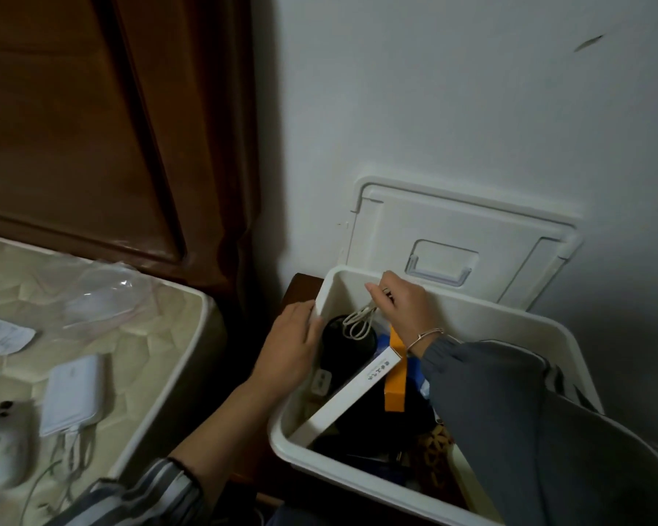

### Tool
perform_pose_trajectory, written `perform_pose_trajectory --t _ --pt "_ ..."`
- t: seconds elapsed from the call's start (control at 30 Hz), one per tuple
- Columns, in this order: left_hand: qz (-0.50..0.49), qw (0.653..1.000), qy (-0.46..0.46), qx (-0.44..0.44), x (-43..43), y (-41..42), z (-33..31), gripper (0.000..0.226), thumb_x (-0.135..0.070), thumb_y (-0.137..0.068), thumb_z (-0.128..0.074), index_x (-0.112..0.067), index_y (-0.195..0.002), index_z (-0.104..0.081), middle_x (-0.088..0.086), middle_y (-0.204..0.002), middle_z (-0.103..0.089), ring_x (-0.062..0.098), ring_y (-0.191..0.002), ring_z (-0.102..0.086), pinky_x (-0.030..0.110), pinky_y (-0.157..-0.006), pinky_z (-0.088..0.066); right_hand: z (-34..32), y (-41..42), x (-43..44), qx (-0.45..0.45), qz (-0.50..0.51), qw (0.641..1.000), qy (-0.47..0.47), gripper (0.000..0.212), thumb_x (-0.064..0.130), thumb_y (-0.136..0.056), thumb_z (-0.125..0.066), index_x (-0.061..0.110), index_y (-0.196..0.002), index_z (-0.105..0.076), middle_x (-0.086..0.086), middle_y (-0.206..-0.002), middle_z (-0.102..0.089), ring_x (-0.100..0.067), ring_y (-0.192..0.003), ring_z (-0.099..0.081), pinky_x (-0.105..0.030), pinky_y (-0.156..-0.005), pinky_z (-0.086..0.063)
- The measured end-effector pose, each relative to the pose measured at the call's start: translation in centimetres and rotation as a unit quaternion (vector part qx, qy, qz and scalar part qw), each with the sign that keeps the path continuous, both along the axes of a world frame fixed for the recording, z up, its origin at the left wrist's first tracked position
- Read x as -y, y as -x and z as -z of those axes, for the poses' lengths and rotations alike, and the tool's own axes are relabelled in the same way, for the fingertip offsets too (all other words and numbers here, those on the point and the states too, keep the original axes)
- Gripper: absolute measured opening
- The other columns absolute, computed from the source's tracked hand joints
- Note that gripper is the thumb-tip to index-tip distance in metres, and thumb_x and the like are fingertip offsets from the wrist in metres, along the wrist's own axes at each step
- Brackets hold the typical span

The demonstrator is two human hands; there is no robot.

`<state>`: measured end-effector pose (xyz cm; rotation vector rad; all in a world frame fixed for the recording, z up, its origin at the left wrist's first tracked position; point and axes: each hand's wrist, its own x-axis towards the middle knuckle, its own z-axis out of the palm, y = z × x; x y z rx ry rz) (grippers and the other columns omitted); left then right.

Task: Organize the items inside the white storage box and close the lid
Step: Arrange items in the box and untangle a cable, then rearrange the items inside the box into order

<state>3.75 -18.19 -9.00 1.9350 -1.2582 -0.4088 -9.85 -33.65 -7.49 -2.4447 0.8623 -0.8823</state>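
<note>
Grey-sleeved right hand point(403, 309) pinches a coiled cord point(358, 321) over the box point(509, 318); left hand point(293, 345) grips its rim.

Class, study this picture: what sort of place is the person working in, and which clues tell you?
Most likely a bedroom: a quilted mattress lies against a dark wooden headboard, and the white storage box sits open beside the bed, by the wall.

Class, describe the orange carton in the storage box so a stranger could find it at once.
Start at the open white storage box by the wall. Inside, below the right hand holding a cable, a long white carton leans diagonally; the orange carton stands beside it. It is the only orange thing among white, black and blue items.
</note>
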Motion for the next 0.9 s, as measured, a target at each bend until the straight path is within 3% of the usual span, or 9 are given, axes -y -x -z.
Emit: perform_pose_trajectory --t 0.17,0.3,0.37,0.5,0.6,0.67,0.77,0.83,0.9 --pt "0.013 1.0 0.016 -0.002 -0.2 -0.2 0.3 0.037 -0.036 -0.102 -0.032 -0.023 -0.131 -0.052 -0.008 -0.116 -0.055 0.006 -0.107 -0.049 0.026 -0.091 -0.039 2.0 -0.7 0.2 -0.187 -0.07 0.978 0.053 0.028 0.033 -0.095 -0.052 0.016 -0.075 -0.041 0.002 -0.063 -0.043 -0.018 -0.059 -0.043 -0.026 -0.049 -0.021" --pt "0.01 1.0 0.024 -0.003 -0.3 -0.2 0.5 0.036 -0.036 -0.102 -0.032 -0.025 -0.13 -0.051 -0.013 -0.111 -0.051 0.004 -0.104 -0.048 0.025 -0.088 -0.039 2.0 -1.4 1.2 -0.421 -0.095 0.902 -0.006 0.038 0.052 -0.096 -0.037 0.017 -0.085 -0.047 -0.004 -0.078 -0.057 -0.023 -0.072 -0.053 -0.03 -0.06 -0.038" --pt "0.007 1.0 0.023 -0.003 -0.3 -0.2 0.6 0.035 -0.036 -0.102 -0.031 -0.026 -0.129 -0.051 -0.013 -0.111 -0.051 0.004 -0.103 -0.049 0.025 -0.087 -0.039 1.7 -1.4 1.4 -0.472 -0.116 0.874 -0.025 0.05 0.056 -0.096 -0.03 0.014 -0.097 -0.056 -0.008 -0.086 -0.062 -0.025 -0.08 -0.058 -0.033 -0.071 -0.044" --pt "0.003 1.0 0.017 -0.006 -0.3 -0.2 0.9 0.034 -0.039 -0.102 -0.03 -0.031 -0.127 -0.052 -0.013 -0.11 -0.052 0.002 -0.098 -0.05 0.021 -0.082 -0.038 0.2 -0.9 1.5 -0.45 -0.143 0.881 0.008 0.052 0.06 -0.095 -0.018 0.022 -0.106 -0.052 0.005 -0.07 -0.052 -0.013 -0.064 -0.049 -0.031 -0.065 -0.037" --pt "0.002 1.0 0.018 -0.008 -0.3 -0.2 0.9 0.034 -0.039 -0.102 -0.03 -0.032 -0.126 -0.052 -0.015 -0.109 -0.052 0.001 -0.098 -0.05 0.022 -0.083 -0.038 -1.4 -0.1 1.4 -0.394 -0.131 0.909 0.029 0.044 0.052 -0.098 -0.02 0.022 -0.105 -0.052 0.001 -0.08 -0.06 -0.019 -0.073 -0.054 -0.033 -0.07 -0.04" --pt "0.002 1.0 0.018 -0.006 -0.3 -0.3 0.9 0.034 -0.04 -0.101 -0.03 -0.033 -0.126 -0.052 -0.016 -0.108 -0.052 0.002 -0.099 -0.05 0.023 -0.084 -0.039 -2.3 0.9 1.0 -0.309 -0.142 0.937 -0.075 0.044 0.046 -0.1 -0.028 0.018 -0.11 -0.06 -0.003 -0.103 -0.066 -0.021 -0.096 -0.059 -0.036 -0.087 -0.044" --pt "0.005 1.0 0.017 -0.002 -0.3 -0.3 0.9 0.035 -0.041 -0.101 -0.029 -0.033 -0.125 -0.053 -0.015 -0.108 -0.054 0.002 -0.098 -0.051 0.022 -0.083 -0.038 -3.4 3.2 -0.3 -0.272 -0.201 0.914 -0.225 0.041 0.05 -0.091 -0.05 0.026 -0.124 -0.058 0.006 -0.123 -0.062 -0.007 -0.112 -0.054 -0.03 -0.102 -0.04" --pt "0.002 1.0 0.023 -0.002 -0.3 -0.2 0.8 0.033 -0.039 -0.101 -0.031 -0.031 -0.124 -0.054 -0.015 -0.105 -0.054 0.002 -0.096 -0.051 0.02 -0.08 -0.036 -3.5 4.7 -1.7 -0.375 -0.228 0.892 -0.113 0.055 0.054 -0.078 -0.064 0.033 -0.127 -0.052 0.012 -0.122 -0.059 -0.005 -0.109 -0.05 -0.027 -0.099 -0.036" --pt "-0.002 1.0 0.013 -0.003 -0.3 0.0 0.4 0.032 -0.036 -0.101 -0.034 -0.029 -0.124 -0.055 -0.011 -0.107 -0.055 0.005 -0.098 -0.053 0.021 -0.08 -0.038 -3.1 5.4 -2.9 -0.431 -0.224 0.873 0.045 0.043 0.048 -0.082 -0.062 0.032 -0.122 -0.055 0.013 -0.119 -0.059 -0.009 -0.112 -0.05 -0.029 -0.099 -0.028"
